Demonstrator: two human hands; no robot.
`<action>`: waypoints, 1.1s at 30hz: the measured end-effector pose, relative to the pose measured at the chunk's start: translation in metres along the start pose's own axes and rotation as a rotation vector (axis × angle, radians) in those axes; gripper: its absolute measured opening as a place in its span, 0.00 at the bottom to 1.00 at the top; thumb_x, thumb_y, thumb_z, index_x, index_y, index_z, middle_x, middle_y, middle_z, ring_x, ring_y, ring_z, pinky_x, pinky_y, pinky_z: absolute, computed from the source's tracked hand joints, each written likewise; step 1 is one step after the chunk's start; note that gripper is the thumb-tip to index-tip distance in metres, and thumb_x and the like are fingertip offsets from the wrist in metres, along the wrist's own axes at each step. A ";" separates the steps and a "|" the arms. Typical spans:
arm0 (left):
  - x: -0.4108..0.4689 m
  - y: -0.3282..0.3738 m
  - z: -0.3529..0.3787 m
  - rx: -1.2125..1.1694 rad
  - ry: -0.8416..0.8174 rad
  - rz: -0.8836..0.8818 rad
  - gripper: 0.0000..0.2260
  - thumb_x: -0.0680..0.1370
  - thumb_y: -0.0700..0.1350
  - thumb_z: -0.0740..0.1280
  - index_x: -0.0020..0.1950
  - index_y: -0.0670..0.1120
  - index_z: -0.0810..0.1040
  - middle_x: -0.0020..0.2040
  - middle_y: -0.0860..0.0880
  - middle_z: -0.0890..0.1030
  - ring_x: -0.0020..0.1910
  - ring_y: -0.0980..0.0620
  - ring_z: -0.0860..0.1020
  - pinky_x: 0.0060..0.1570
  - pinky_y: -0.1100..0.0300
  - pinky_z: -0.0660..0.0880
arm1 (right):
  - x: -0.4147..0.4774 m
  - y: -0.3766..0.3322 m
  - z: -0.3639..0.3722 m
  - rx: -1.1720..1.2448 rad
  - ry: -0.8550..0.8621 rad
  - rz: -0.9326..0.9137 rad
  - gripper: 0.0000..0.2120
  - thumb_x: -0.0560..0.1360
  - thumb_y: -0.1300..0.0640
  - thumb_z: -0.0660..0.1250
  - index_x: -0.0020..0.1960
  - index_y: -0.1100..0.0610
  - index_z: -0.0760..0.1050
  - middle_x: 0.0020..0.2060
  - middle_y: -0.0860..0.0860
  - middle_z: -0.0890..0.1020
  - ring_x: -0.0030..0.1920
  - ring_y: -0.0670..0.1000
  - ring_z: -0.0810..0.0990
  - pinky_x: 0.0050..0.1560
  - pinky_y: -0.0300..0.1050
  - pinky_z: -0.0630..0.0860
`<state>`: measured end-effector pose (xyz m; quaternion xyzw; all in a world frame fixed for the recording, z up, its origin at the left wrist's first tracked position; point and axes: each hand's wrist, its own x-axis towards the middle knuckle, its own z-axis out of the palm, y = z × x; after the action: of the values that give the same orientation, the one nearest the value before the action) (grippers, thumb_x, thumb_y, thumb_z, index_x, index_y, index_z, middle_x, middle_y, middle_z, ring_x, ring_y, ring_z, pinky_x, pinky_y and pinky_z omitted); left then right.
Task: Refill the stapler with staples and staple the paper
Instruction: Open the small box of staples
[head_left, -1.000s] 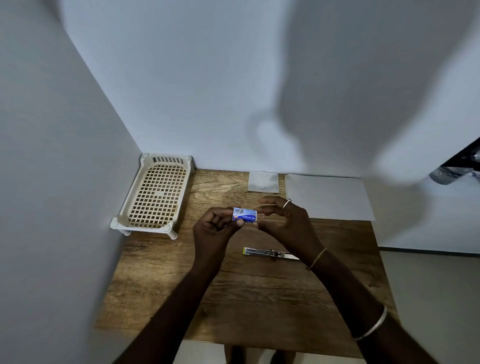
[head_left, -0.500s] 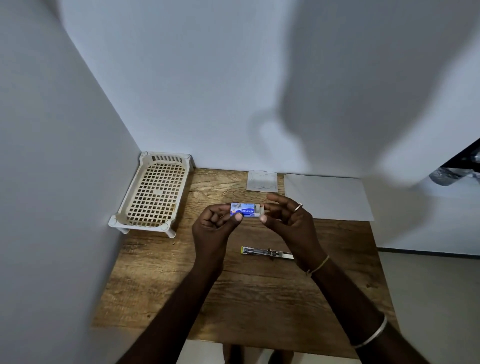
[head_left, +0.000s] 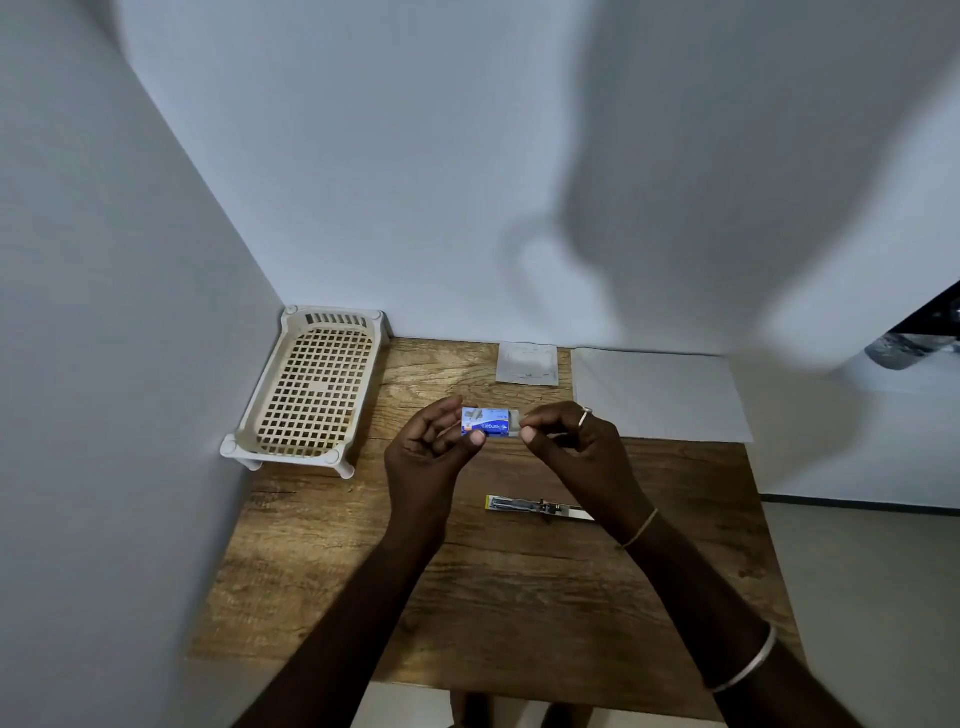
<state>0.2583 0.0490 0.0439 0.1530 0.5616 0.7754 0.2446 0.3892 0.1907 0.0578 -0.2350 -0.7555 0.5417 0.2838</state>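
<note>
The person holds a small blue staple box (head_left: 485, 422) above the wooden table (head_left: 519, 597), between the two hands. The left hand (head_left: 431, 447) pinches the box's left end, thumb on the near face and fingers curled behind. The right hand (head_left: 569, 441) pinches a pale inner tray (head_left: 514, 422) that shows just past the box's right end, thumb and forefinger closed on it. The box's long axis runs left to right, level with the table edge, so the tray probably slides out toward the right, along that same line.

The stapler (head_left: 537, 509) lies on the table nearer the person than the box, directly under the right wrist, and appears opened out flat. Its long axis also runs left to right, roughly parallel to the box, with the yellow-tipped end to the left. The right hand is the nearer one to it; the left hand is a little apart to the left.

The sheet of white paper (head_left: 657, 395) lies at the far right of the table against the wall, with a small pale packet (head_left: 527, 364) just to its left. A cream plastic basket (head_left: 311, 389) stands in the far left corner, well apart from the hands.

Judging by this, the refill is at its early stage: staples are not yet out of the box, and the paper is untouched.
</note>
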 end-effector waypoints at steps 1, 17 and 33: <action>0.000 0.000 0.000 0.013 -0.001 0.003 0.23 0.69 0.38 0.79 0.64 0.41 0.81 0.56 0.43 0.86 0.56 0.49 0.85 0.50 0.60 0.81 | 0.001 0.001 0.001 -0.009 0.001 0.021 0.02 0.76 0.58 0.74 0.48 0.53 0.84 0.46 0.47 0.86 0.48 0.50 0.84 0.48 0.52 0.82; -0.001 0.015 -0.006 0.109 -0.041 0.036 0.24 0.68 0.37 0.79 0.63 0.38 0.81 0.55 0.43 0.87 0.56 0.45 0.85 0.53 0.54 0.83 | -0.002 0.003 0.012 0.346 -0.019 0.255 0.06 0.73 0.65 0.75 0.49 0.57 0.86 0.45 0.55 0.88 0.45 0.55 0.87 0.48 0.48 0.84; -0.004 0.010 -0.013 0.177 -0.073 0.075 0.21 0.70 0.34 0.78 0.62 0.39 0.82 0.56 0.45 0.87 0.57 0.48 0.85 0.51 0.57 0.82 | -0.011 -0.006 0.009 0.424 -0.052 0.392 0.05 0.73 0.63 0.75 0.48 0.56 0.87 0.43 0.59 0.88 0.46 0.59 0.88 0.47 0.46 0.84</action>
<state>0.2533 0.0340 0.0494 0.2230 0.6126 0.7253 0.2212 0.3908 0.1749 0.0595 -0.2979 -0.5726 0.7380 0.1969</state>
